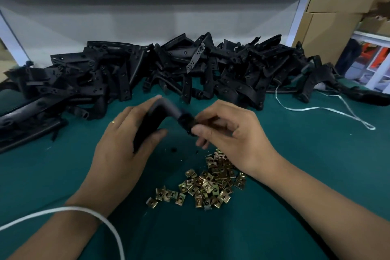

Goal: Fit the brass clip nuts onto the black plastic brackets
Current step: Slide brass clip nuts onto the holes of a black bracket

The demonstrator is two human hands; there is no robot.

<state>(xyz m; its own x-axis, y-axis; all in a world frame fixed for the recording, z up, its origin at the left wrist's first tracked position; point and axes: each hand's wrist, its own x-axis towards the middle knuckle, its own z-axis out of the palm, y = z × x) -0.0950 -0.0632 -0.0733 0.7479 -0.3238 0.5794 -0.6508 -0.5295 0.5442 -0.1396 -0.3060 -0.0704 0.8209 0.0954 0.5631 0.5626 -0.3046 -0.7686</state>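
Observation:
My left hand [122, 143] grips a black plastic bracket [156, 120], an L-shaped piece held a little above the green table [295, 154]. My right hand [230, 131] pinches the bracket's right end with thumb and fingers. Any clip nut at that end is hidden by my fingers and motion blur. A loose heap of brass clip nuts [206, 183] lies on the table just below my right wrist.
A long pile of black brackets [168, 69] runs across the back of the table. A white strap [329, 110] trails at the right. A white cable [101, 217] crosses my left forearm. Cardboard boxes [329, 17] stand behind at the right, a white shelf above.

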